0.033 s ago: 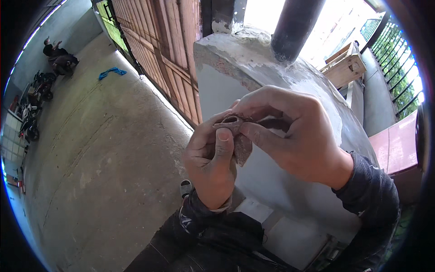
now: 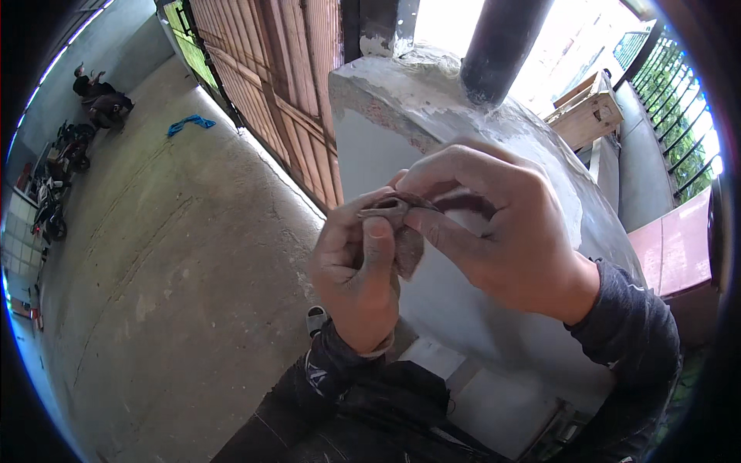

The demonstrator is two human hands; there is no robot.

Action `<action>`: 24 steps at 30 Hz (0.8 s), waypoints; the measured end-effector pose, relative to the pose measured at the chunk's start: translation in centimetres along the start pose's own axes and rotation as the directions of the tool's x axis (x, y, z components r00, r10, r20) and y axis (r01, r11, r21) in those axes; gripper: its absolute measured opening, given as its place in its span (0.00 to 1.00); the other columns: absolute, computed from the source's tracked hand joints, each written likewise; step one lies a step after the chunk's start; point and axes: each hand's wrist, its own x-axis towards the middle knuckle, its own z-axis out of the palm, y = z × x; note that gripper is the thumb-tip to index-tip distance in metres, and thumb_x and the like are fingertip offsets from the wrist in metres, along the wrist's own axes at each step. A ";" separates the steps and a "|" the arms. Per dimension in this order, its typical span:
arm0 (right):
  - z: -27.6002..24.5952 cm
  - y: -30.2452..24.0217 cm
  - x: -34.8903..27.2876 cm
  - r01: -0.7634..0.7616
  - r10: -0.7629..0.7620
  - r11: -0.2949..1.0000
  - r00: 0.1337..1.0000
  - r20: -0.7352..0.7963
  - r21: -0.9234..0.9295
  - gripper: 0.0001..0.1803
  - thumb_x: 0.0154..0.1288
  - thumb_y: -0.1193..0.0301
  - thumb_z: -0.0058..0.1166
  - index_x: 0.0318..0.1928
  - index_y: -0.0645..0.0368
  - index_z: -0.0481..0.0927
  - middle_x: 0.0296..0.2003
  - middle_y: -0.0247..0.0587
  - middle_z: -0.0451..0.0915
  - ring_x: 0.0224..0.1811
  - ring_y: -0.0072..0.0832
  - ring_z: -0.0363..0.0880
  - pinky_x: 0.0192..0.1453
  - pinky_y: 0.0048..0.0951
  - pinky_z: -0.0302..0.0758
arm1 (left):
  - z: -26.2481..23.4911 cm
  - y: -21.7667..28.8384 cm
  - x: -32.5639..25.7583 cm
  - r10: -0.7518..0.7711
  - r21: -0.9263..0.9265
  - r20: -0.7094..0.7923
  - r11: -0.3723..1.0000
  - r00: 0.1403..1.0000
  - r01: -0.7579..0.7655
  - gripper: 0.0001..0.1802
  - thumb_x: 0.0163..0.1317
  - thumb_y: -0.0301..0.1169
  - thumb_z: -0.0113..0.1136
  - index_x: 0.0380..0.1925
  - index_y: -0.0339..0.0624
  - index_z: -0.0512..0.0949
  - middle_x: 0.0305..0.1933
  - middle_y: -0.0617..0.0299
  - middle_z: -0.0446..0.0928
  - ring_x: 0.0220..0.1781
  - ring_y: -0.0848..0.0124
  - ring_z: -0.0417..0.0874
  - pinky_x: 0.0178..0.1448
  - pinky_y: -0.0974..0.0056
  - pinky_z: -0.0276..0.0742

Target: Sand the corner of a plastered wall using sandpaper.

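A small brown, rough-looking piece of sandpaper [image 2: 409,253] is folded over on itself, held up between both hands in the middle of the view. My left hand [image 2: 351,274] is closed on it, the thumb pressing against the folded edge. From the right, my right hand [image 2: 513,243] pinches the other end between thumb and fingers. Grey dust covers the fingers of both hands. Fingers hide part of the sheet, and one corner hangs below them. Behind the hands stands a low grey plastered wall [image 2: 370,150] with a rough, patchy top.
A dark round post [image 2: 505,50] rises from the wall top. Beyond are a wooden box [image 2: 588,114] and black railings [image 2: 679,123]. A reddish slatted gate [image 2: 270,77] stands left of the wall. Blue cloth [image 2: 191,123], motorcycles [image 2: 52,212] and another person [image 2: 108,106] are on the concrete floor.
Both hands have shifted very slightly left with the sandpaper. Its curled fold looks flatter under the left thumb.
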 end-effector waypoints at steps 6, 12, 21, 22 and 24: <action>-1.4 0.8 0.7 0.201 -0.274 0.930 0.937 -0.215 -0.309 0.09 0.63 0.75 0.59 0.43 0.63 0.79 0.39 0.35 0.77 0.38 0.18 0.74 0.40 0.20 0.71 | -0.7 -3.0 1.9 0.109 0.196 -0.066 0.976 0.992 -0.095 0.12 0.71 0.28 0.50 0.46 0.29 0.64 0.45 0.46 0.78 0.38 0.74 0.80 0.38 0.69 0.80; -1.9 1.3 1.2 0.085 -0.128 0.979 0.963 -0.237 -0.184 0.09 0.65 0.72 0.59 0.43 0.62 0.79 0.38 0.33 0.76 0.39 0.17 0.72 0.43 0.19 0.69 | -1.7 -6.1 4.4 0.414 0.552 0.147 0.719 0.898 -0.422 0.15 0.59 0.20 0.63 0.45 0.36 0.71 0.46 0.52 0.79 0.46 0.69 0.83 0.43 0.68 0.82; -2.0 2.1 1.5 0.111 -0.145 0.971 0.978 -0.151 -0.212 0.11 0.65 0.70 0.60 0.43 0.64 0.79 0.37 0.36 0.77 0.37 0.18 0.73 0.43 0.21 0.70 | -2.6 -6.7 5.3 0.586 0.759 0.320 0.312 0.745 -0.572 0.15 0.51 0.16 0.66 0.40 0.39 0.80 0.45 0.56 0.80 0.44 0.66 0.84 0.43 0.64 0.81; -1.7 2.7 1.5 0.165 -0.181 0.981 0.969 -0.170 -0.105 0.10 0.66 0.70 0.59 0.42 0.65 0.79 0.36 0.36 0.76 0.36 0.18 0.72 0.42 0.21 0.69 | -2.9 -6.9 5.3 0.566 0.738 0.323 0.351 0.759 -0.576 0.18 0.49 0.14 0.66 0.41 0.39 0.81 0.45 0.55 0.80 0.44 0.64 0.83 0.44 0.64 0.81; -1.7 2.7 1.8 0.216 -0.211 0.976 0.959 -0.189 0.007 0.10 0.66 0.71 0.59 0.42 0.66 0.79 0.35 0.36 0.76 0.35 0.18 0.72 0.42 0.21 0.69 | -3.1 -7.1 5.4 0.542 0.721 0.322 0.391 0.776 -0.572 0.20 0.47 0.12 0.66 0.42 0.39 0.83 0.45 0.55 0.79 0.45 0.63 0.83 0.46 0.63 0.82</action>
